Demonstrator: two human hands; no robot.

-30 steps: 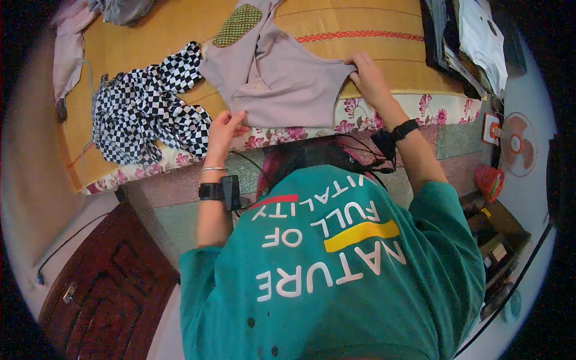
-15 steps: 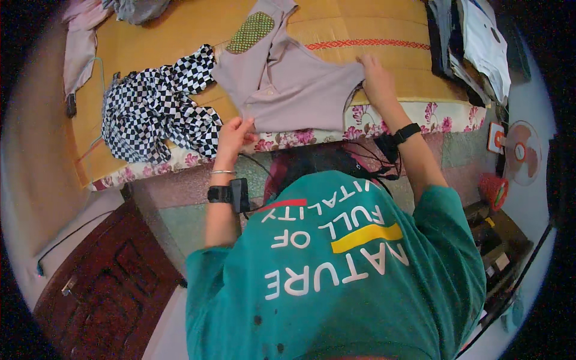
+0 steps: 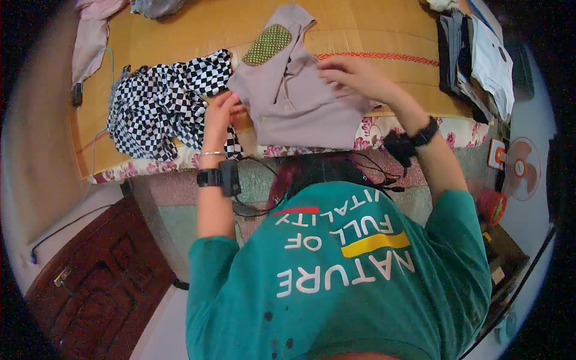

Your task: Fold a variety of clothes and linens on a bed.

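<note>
A mauve sleeveless top (image 3: 312,120) with buttons lies flattened on the woven mat, its lower edge over the mat's front border. A green patterned oval patch (image 3: 268,45) shows at its upper left part. My left hand (image 3: 221,114) is at the top's left edge, fingers loosely parted and gripping nothing that I can see. Over the right part of the top hovers my right hand (image 3: 355,78), its fingers spread and slightly bent. Whether the fingertips touch the cloth is hard to tell. Left of the top lies a crumpled black-and-white checked garment (image 3: 159,111), partly behind my left hand.
The yellow woven mat (image 3: 384,30) covers the bed, with a floral cloth edge (image 3: 459,135) along the front. Folded clothes (image 3: 489,60) lie at the right, pink cloth (image 3: 90,51) at the far left. A fan (image 3: 521,165) stands right; black cables (image 3: 375,174) hang near my lap.
My right hand has left the top's right edge and moved inward over it. My left hand has moved up from the lower left corner to the left edge.
</note>
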